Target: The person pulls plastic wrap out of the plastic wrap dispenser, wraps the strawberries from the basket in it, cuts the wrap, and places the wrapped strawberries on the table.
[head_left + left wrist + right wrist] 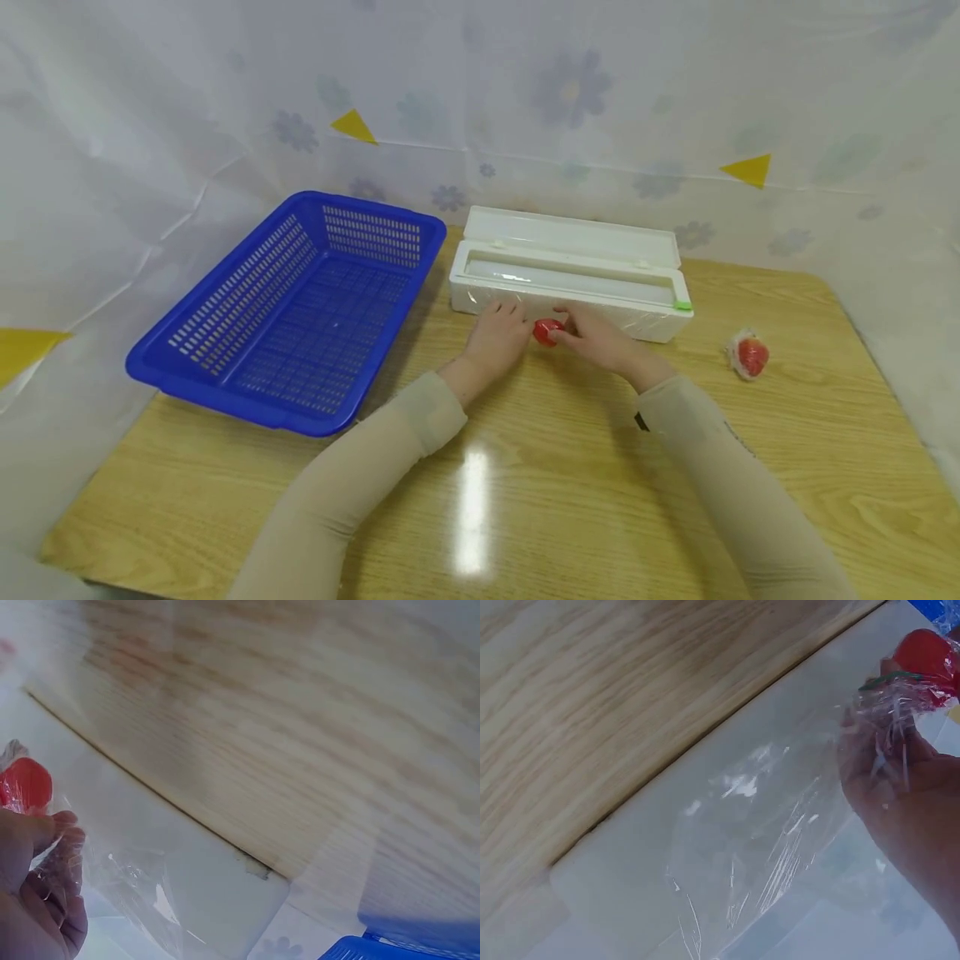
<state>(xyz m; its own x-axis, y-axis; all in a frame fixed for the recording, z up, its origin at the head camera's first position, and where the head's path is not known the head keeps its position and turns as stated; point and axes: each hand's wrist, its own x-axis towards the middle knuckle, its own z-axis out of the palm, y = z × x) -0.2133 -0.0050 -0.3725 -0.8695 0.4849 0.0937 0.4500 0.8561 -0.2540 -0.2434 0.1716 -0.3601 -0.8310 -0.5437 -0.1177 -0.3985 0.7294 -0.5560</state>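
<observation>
A small red fruit-like item (546,332) lies between both hands, in front of the white film box (570,287). Clear cling film (135,900) stretches from the box over its front to the hands. With fingers curled, my left hand (498,340) pinches the film beside the red item. My right hand (597,340) grips the red item from the right, with film crumpled over its fingers in the right wrist view. There, the item (922,656) shows a green edge; its exact kind is unclear.
A blue plastic basket (337,417) stands at the left of the wooden table (570,500). A red and yellow fruit (750,357) wrapped in clear film lies at the right. The box's lid (570,232) is raised at the back, near a flowered curtain (570,108).
</observation>
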